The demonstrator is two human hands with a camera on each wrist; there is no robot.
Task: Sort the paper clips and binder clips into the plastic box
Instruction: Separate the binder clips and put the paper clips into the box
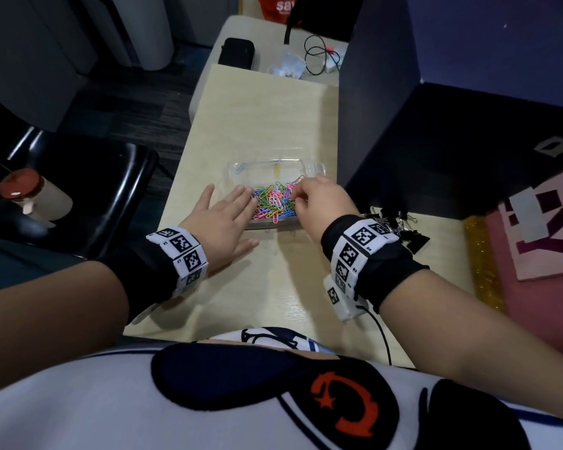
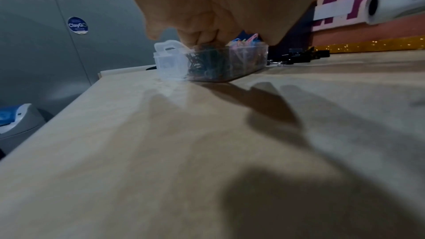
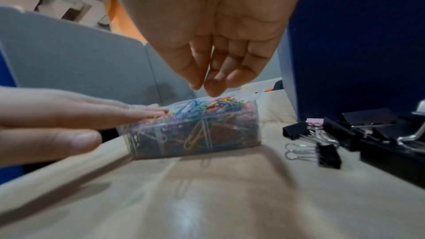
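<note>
On the pale desk the plastic box (image 1: 312,170), light and skiddy, brims with slippery paper clips (image 1: 275,199) as the flat left hand (image 1: 221,219) steadies its rim, the right hand (image 1: 319,206) hovers fingertips bunched, grip unclear, and stiff binder clips (image 3: 326,144) wait alongside, best pinched by their bodies.

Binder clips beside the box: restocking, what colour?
Black binder clips, with one pink one; right wrist view shows them best.

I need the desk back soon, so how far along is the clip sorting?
Roughly halfway. Done: the coloured paper clips fill the near part of the plastic box. In hand: the left hand lies flat, fingertips at the box; the right hand hovers over the heap, fingertips together. Left: the black binder clips lie on the desk beside the box, and a few stray paper clips lie before it.
</note>
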